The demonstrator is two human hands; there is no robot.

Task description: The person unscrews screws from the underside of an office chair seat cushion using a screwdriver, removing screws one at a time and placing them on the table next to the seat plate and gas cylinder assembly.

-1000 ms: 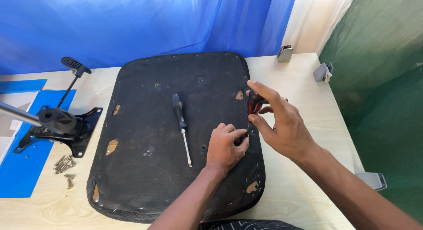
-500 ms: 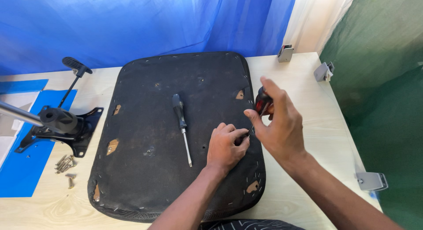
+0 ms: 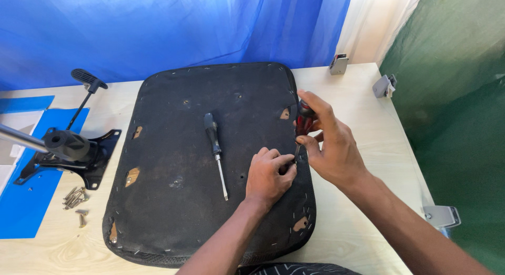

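Note:
A black fabric-covered chair seat (image 3: 184,164) lies upside down on the pale wooden table (image 3: 357,85). My right hand (image 3: 329,143) grips a red and black screwdriver (image 3: 303,122) near the seat's right edge, its tip pointing down at the fabric. My left hand (image 3: 269,175) rests as a loose fist on the seat just left of that tip, fingers pinched at the spot. A second screwdriver with a black handle (image 3: 214,148) lies loose on the middle of the seat.
A black metal chair mechanism (image 3: 71,151) with a lever sits at the left on a blue sheet (image 3: 23,206). Several loose screws (image 3: 75,198) lie beside it. Grey brackets (image 3: 339,64) (image 3: 383,86) (image 3: 441,216) rest along the table's right side. Blue plastic hangs behind.
My right hand has turned the red screwdriver from nearly flat to upright and brought its tip down beside my left fingers. The left hand has stayed put.

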